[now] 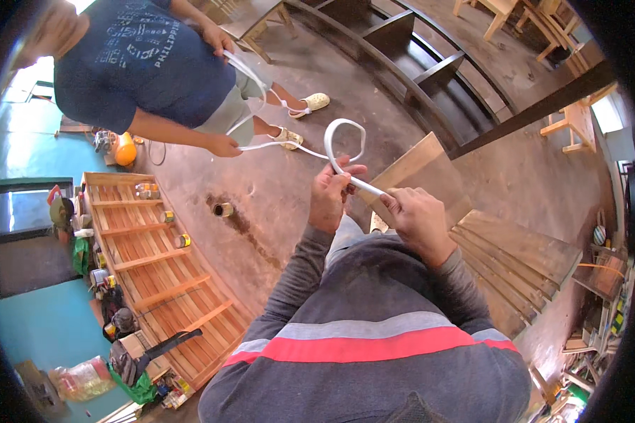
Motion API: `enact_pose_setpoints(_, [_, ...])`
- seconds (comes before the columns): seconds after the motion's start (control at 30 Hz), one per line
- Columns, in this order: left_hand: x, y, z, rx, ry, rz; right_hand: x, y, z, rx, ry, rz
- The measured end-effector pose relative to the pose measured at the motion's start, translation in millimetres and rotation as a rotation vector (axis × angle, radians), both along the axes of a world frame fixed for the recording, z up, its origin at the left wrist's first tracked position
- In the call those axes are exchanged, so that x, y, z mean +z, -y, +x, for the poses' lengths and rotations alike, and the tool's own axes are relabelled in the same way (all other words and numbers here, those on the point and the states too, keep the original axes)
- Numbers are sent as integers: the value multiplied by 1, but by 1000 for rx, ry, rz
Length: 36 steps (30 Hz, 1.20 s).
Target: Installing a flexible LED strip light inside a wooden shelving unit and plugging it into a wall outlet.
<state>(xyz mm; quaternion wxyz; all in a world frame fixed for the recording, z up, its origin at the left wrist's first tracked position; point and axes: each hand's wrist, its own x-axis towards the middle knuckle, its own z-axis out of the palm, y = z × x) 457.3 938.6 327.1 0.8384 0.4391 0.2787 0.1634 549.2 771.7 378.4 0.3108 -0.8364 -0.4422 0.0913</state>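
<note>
A white cord or flexible tube (pixel 361 149) forms a loop above my hands. My left hand (pixel 327 199) holds it just below the loop, some fingers raised. My right hand (pixel 420 223) grips the same tube a little lower and to the right. From the loop the white line runs left to a co-worker (pixel 141 77) in a dark T-shirt, light shorts and clogs, whose two hands (pixel 224 146) hold lengths of it.
A dark curved wooden shelf unit (pixel 384 49) lies at the top. A slatted wooden frame (pixel 155 261) with cans is at the left. Plywood boards (pixel 515 261) lie right of me. A small cylindrical container (pixel 223 209) is on the floor (pixel 275 211). Wooden stools (pixel 575 127) are top right.
</note>
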Motion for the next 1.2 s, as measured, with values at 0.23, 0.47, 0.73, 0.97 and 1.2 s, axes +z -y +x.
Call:
enact_pose_setpoints(0.23, [-9,-4,4,130,153,-31,-16,-7,-2,-66,-537,-54])
enact_pose_setpoints(0.47, [-43,-2,-16,151,-49,-389,-23,-4,-1,-82,-475,39])
enact_pose_setpoints(0.73, [-49,-11,-40,-6,-166,-348,-28,-2,-3,108,-205,-100])
enact_pose_setpoints(0.97, [-47,-28,-50,178,78,-291,-24,-5,-4,40,-236,-205])
enact_pose_setpoints(1.2, [-43,-43,-61,206,302,-292,-17,-10,-7,92,-345,45])
